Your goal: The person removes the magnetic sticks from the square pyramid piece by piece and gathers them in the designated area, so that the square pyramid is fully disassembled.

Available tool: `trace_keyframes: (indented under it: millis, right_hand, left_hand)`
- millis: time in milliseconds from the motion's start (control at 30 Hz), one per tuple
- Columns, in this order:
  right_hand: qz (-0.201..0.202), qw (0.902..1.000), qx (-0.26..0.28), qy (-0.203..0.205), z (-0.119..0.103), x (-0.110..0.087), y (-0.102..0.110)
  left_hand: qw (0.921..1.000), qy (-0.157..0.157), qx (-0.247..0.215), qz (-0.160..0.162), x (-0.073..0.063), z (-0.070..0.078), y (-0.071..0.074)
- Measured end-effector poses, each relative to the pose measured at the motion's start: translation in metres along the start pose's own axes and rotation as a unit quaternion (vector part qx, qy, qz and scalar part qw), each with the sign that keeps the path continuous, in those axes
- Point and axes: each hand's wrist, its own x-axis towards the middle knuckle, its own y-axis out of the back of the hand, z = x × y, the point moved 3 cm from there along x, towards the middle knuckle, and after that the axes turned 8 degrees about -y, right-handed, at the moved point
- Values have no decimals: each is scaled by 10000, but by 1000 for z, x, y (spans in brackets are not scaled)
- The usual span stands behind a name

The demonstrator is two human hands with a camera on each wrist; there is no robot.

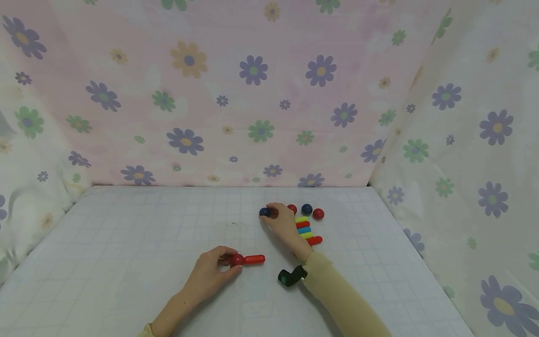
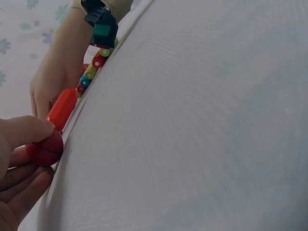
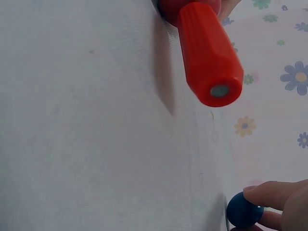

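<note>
In the head view my left hand (image 1: 209, 270) grips a red ball (image 1: 237, 260) between thumb and fingers, low over the white table. A red rod (image 1: 254, 259) sticks out from that ball toward the right; its end shows a round grey spot in the right wrist view. Farther back, my right hand (image 1: 283, 223) pinches a dark blue ball (image 1: 265, 212) with thumb and fingertips. Behind that hand lie two red balls, one of them this red ball (image 1: 318, 214), and another dark blue ball (image 1: 307, 209).
Several coloured rods (image 1: 304, 230), in yellow, red and blue, lie side by side, partly hidden by the right hand and wrist. A black wrist camera (image 1: 290, 276) is strapped at the right sleeve. Flowered cloth (image 1: 227, 112) walls the table (image 1: 126, 234) at the back and sides.
</note>
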Motion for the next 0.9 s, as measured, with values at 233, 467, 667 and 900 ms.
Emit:
trace_keyframes:
  millis: [233,467,667,900]
  right_hand:
    - [24,9998,125,-121,0,-6,6]
    - [-228,9987,211,402,-11,-36,17]
    - [-956,9923,190,769,-18,-71,19]
    - [-1497,9831,266,1018,-15,-91,12]
  left_hand:
    - [10000,-6,66,-1,0,0,0]
    - [9999,69,53,-56,1,1,0]
    - [9999,104,-5,-27,2,2,1]
    - [10000,68,-52,15,1,-1,-1]
